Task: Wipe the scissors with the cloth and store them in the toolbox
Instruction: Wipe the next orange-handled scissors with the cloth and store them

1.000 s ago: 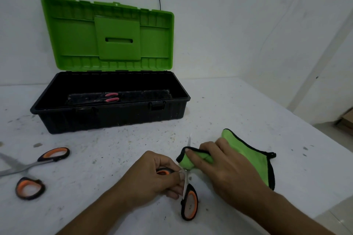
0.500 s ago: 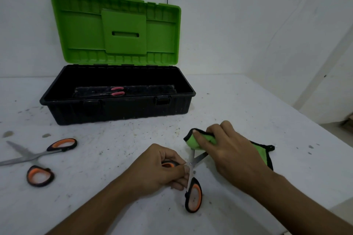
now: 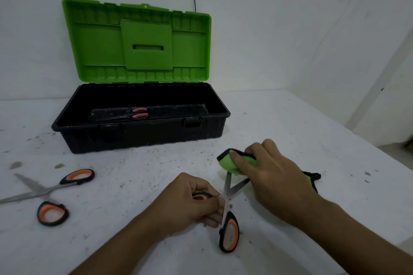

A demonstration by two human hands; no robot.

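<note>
Orange-and-black handled scissors [image 3: 230, 233] lie open on the white table in front of me. My left hand [image 3: 192, 201] grips them at the upper handle, near the pivot. My right hand [image 3: 272, 176] holds a green cloth with black trim [image 3: 228, 162] bunched over the tips of both blades. The black toolbox [image 3: 143, 134] stands behind with its green lid [image 3: 138, 40] raised; red-handled scissors [image 3: 139, 113] lie inside it.
A second pair of orange-handled scissors [image 3: 55, 187] lies spread open at the table's left. The table edge runs along the right side, with floor beyond. A white wall with a hanging cable stands behind the toolbox.
My right hand has slid the cloth up the blades toward the tips, and the blades now stand apart in a V. My left hand keeps its hold on the handle.
</note>
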